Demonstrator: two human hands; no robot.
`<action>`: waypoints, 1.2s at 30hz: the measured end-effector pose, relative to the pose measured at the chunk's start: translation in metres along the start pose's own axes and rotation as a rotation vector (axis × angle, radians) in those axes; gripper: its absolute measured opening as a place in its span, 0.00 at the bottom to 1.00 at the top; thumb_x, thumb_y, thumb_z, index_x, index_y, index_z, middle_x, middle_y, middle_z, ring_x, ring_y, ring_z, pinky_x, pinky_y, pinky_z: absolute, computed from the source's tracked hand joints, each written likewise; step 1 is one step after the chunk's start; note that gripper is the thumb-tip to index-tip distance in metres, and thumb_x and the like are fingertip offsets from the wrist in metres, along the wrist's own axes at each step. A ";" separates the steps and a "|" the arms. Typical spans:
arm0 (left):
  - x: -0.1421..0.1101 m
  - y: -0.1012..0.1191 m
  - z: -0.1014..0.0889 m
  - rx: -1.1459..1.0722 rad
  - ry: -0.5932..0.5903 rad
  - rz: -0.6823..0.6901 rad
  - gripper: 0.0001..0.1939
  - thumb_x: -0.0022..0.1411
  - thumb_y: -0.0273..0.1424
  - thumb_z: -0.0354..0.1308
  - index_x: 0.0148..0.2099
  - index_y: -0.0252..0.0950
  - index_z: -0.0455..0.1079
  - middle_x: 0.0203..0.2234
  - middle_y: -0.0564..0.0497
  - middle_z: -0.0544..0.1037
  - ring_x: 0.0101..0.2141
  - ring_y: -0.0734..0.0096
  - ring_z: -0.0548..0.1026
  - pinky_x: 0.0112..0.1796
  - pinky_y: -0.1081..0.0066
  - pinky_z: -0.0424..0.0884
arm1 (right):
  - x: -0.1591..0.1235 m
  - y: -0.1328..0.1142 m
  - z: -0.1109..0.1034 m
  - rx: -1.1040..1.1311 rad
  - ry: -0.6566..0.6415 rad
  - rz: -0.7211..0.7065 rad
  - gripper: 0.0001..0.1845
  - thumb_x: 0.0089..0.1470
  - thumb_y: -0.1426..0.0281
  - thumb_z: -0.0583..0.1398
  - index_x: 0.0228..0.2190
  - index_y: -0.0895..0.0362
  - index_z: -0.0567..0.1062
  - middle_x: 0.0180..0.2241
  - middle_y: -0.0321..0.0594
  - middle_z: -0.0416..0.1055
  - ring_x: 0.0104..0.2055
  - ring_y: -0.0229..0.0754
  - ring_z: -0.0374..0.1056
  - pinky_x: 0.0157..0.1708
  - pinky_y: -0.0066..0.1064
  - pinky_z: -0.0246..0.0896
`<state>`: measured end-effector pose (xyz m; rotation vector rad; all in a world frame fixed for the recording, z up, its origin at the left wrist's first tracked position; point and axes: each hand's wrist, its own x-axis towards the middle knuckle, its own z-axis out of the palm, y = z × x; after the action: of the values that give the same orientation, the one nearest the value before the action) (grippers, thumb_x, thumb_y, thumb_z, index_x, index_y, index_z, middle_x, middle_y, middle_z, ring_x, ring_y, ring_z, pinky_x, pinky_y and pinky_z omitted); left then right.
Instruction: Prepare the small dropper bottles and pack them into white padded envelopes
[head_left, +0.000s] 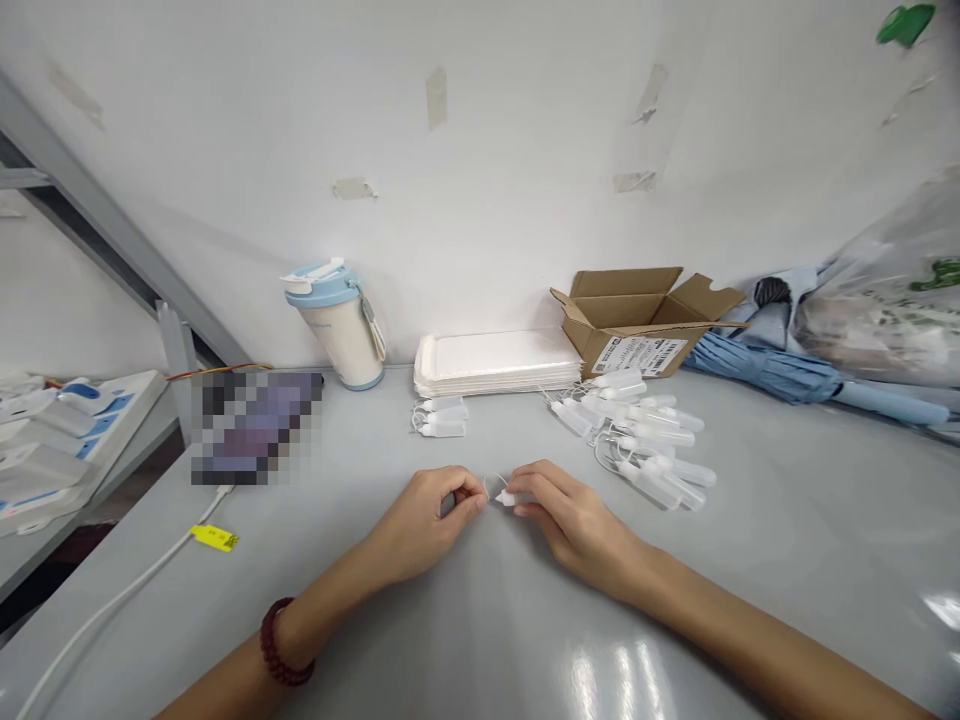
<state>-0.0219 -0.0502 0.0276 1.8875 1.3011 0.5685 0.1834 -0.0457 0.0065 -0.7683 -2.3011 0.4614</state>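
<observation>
Facing a pale wall point(510, 240) dotted with patches of old tape. Reaching with both forearms over a grey table point(465, 640). Seeing a clear plastic bag point(885, 310) at the far right, beside a folded blue umbrella point(772, 370). Having an open cardboard box point(637, 345) near the wall, just left of the umbrella, and a stack of flat white packets point(499, 365) beside the box. Seeing a cream tumbler point(337, 330) with a blue lid, left of the stack. Bringing the left hand point(431, 520) and right hand point(566, 520) near each other at the table's middle, without touching. Seeing a loose pile of small translucent bottles point(652, 440) in front of the box, and a smaller group point(444, 428) before the stack. Holding a small white-tipped bottle point(507, 498) in the narrowed right fingers, tip pointing left, between the hands. Pinching the left thumb and forefinger together at a thin white loop point(487, 487); what lies inside the pinch cannot be told.
</observation>
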 end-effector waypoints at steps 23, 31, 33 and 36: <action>-0.003 0.006 0.006 -0.089 0.010 -0.022 0.09 0.59 0.29 0.48 0.29 0.36 0.67 0.22 0.56 0.69 0.26 0.75 0.64 0.25 0.75 0.56 | -0.001 -0.002 0.006 0.036 0.017 0.045 0.13 0.56 0.80 0.49 0.42 0.55 0.61 0.36 0.44 0.67 0.38 0.41 0.66 0.36 0.34 0.67; 0.001 0.007 -0.003 -0.197 -0.011 -0.080 0.17 0.61 0.37 0.47 0.27 0.35 0.69 0.23 0.53 0.73 0.28 0.71 0.68 0.31 0.73 0.62 | -0.001 0.000 0.003 0.046 0.059 0.057 0.11 0.58 0.77 0.50 0.43 0.55 0.62 0.38 0.45 0.68 0.39 0.41 0.67 0.37 0.34 0.67; 0.002 0.006 -0.005 -0.235 -0.010 -0.093 0.18 0.62 0.38 0.46 0.27 0.35 0.70 0.23 0.53 0.73 0.29 0.71 0.69 0.32 0.73 0.63 | -0.001 0.001 0.003 0.043 0.074 0.054 0.11 0.58 0.76 0.50 0.42 0.55 0.62 0.38 0.45 0.68 0.40 0.41 0.67 0.37 0.34 0.67; 0.002 0.005 -0.006 -0.220 -0.022 -0.084 0.17 0.61 0.39 0.48 0.28 0.35 0.71 0.24 0.53 0.74 0.28 0.71 0.68 0.31 0.73 0.63 | -0.001 0.000 0.002 0.043 0.079 0.051 0.10 0.58 0.76 0.50 0.43 0.55 0.62 0.38 0.45 0.68 0.40 0.41 0.68 0.37 0.34 0.67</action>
<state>-0.0225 -0.0470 0.0351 1.6482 1.2440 0.6193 0.1826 -0.0468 0.0041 -0.8114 -2.1962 0.4926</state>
